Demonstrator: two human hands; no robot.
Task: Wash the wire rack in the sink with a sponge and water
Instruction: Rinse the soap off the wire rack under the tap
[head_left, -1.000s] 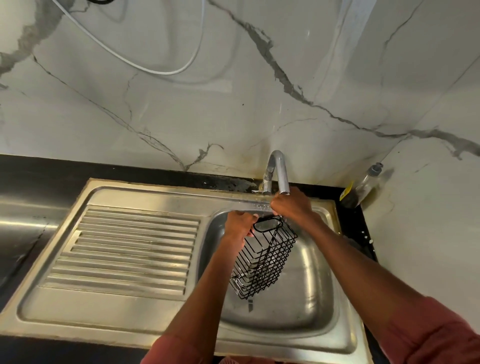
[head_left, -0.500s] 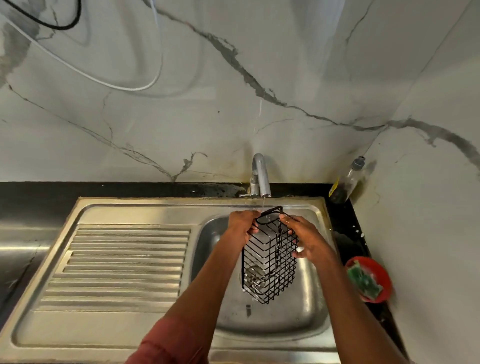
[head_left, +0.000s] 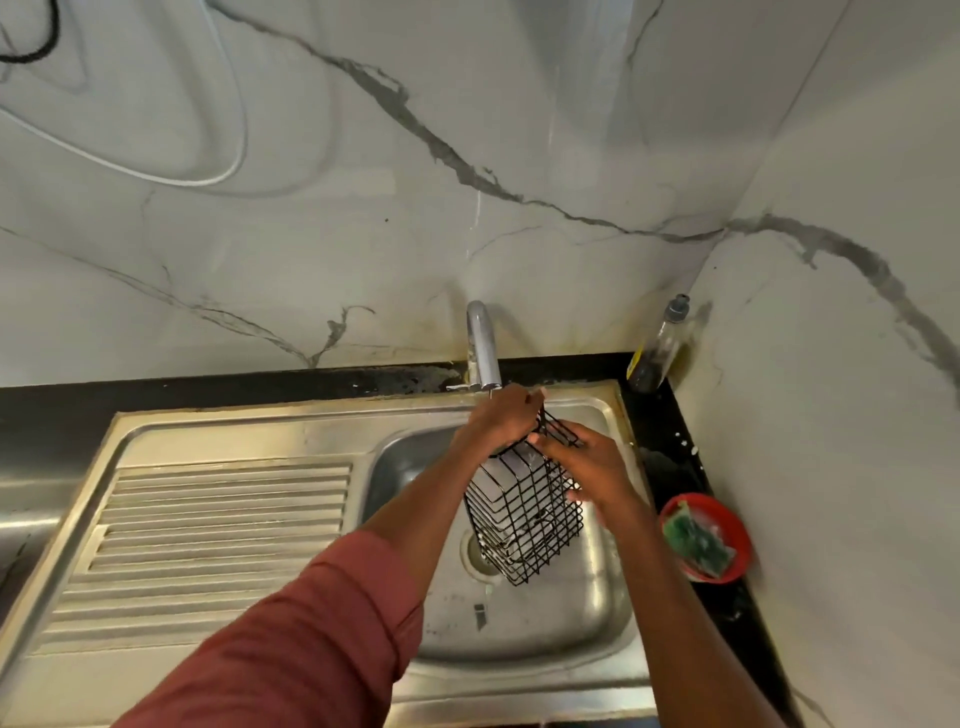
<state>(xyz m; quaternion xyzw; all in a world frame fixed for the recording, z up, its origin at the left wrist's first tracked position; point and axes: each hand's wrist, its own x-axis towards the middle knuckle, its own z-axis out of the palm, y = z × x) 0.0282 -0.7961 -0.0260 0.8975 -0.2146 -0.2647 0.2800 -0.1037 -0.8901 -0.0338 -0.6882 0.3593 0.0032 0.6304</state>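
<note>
Sponge (head_left: 698, 541) blurred, lay in red bowl (head_left: 740, 535) on dark surface, right of sink (head_left: 597, 613). Wire rack (head_left: 522, 512) hung tilted over basin, below tap (head_left: 483, 345). Left hand (head_left: 501, 418) gripped its top rim; right hand (head_left: 592, 467) flat against its side, fingertips blurred

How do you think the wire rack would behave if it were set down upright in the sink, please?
The wire rack is tall and narrow, so it may tip. Its open wire mesh suggests it is light and stiff. The sink floor looks smooth, so it might slide.
</note>
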